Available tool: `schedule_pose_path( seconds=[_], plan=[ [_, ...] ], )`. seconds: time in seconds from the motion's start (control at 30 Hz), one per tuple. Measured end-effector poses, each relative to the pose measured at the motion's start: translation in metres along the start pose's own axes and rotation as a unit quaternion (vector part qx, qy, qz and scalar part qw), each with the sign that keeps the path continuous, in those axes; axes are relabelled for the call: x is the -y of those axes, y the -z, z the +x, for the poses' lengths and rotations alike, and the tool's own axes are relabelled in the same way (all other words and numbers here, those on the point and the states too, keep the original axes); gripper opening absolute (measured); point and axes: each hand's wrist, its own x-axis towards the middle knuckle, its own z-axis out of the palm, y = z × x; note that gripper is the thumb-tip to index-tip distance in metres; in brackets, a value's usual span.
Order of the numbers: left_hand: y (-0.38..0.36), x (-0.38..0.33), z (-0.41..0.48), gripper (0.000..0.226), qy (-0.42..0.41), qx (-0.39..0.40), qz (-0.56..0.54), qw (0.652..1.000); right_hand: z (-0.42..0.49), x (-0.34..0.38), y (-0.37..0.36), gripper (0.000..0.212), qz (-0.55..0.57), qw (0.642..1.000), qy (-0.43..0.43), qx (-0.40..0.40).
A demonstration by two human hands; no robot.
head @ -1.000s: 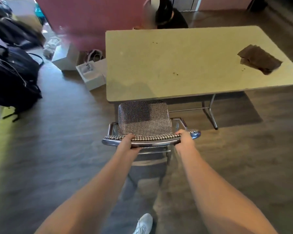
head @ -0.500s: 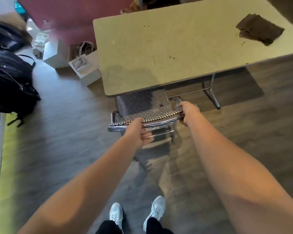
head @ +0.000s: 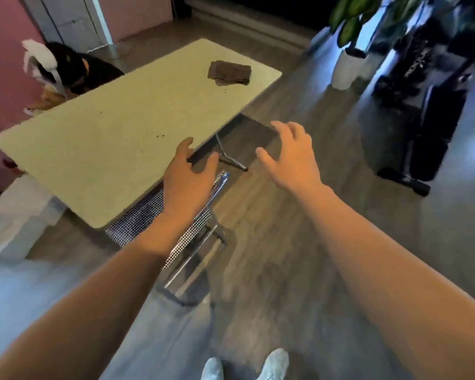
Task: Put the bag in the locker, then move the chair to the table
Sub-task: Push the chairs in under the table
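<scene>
From the head camera: the chair sat tucked under the near edge of the table, its checked seat mostly hidden beneath the top, chrome frame poking out. The left hand hovered over the chair back, fingers spread, gripping nothing. The right hand hung in the air over the floor, wide open and empty. A brown cloth lay on the table's far end.

Head view looks steeply down, close above the table.
</scene>
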Motion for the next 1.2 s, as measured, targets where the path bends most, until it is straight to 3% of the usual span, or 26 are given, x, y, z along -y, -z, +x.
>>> schedule_pose_path(
  seconds=[0.1,0.2,0.37,0.57,0.7,0.9,1.03,1.2],
  plan=[
    [-0.028,-0.035,-0.019,0.074,-0.109,0.081,0.047,0.99,-0.04,-0.022,0.063,0.063,-0.072,0.993,0.001,-0.094],
    [-0.07,-0.079,-0.056,0.078,-0.26,0.133,0.083,0.953,-0.098,-0.061,0.127,0.065,-0.142,0.972,-0.028,-0.183],
    [-0.157,-0.147,-0.172,0.079,-0.434,0.242,0.057,0.866,-0.254,-0.134,0.22,0.066,-0.265,0.913,-0.162,-0.264],
    [-0.226,-0.187,-0.392,0.078,-0.582,0.364,-0.009,0.727,-0.509,-0.18,0.284,0.064,-0.382,0.807,-0.329,-0.308],
    [-0.232,-0.186,-0.562,0.079,-0.635,0.434,-0.027,0.639,-0.691,-0.172,0.308,0.066,-0.39,0.73,-0.454,-0.329],
    [-0.202,-0.162,-0.809,0.075,-0.652,0.526,-0.078,0.54,-0.934,-0.125,0.319,0.068,-0.342,0.617,-0.618,-0.347],
    [-0.17,-0.136,-0.933,0.078,-0.635,0.61,-0.064,0.47,-1.05,-0.089,0.305,0.066,-0.318,0.548,-0.697,-0.334],
    [-0.147,-0.095,-1.024,0.076,-0.631,0.674,-0.032,0.383,-1.144,-0.061,0.269,0.06,-0.287,0.476,-0.75,-0.36]
  ],
)
